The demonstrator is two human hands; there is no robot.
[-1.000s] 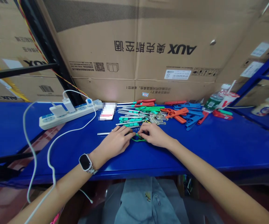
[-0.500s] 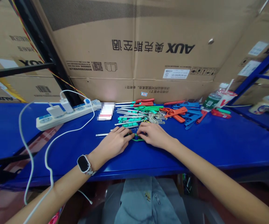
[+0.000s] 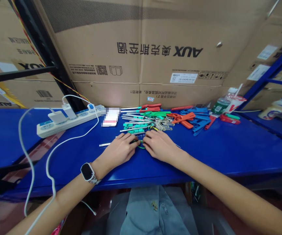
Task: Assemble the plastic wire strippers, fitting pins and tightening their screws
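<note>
My left hand [image 3: 122, 148] is closed round a long-nosed lighter, whose metal tube [image 3: 104, 144] pokes out to the left. Its green plastic handle [image 3: 141, 147] shows in the narrow gap between my hands, close to the blue tabletop. My right hand [image 3: 159, 145] has its fingers curled together at the right side of that handle, and they hide most of it. A thin dark shaft shows just past the right wrist; what it belongs to is unclear. Behind the right fingers lies a yellow and black object [image 3: 154, 128].
Beyond my hands lie metal tubes with teal sleeves [image 3: 136, 126], clear plastic parts [image 3: 164, 123], orange casings [image 3: 183, 118] and blue casings [image 3: 200, 119]. A power strip [image 3: 69, 122] with white cables is at left. A bottle [image 3: 221, 106] stands at right before cardboard [image 3: 141, 19].
My right hand has turned and shifted slightly, covering more of the green handle. The yellow and black object and the thin shaft show more now. My left hand has barely moved.
</note>
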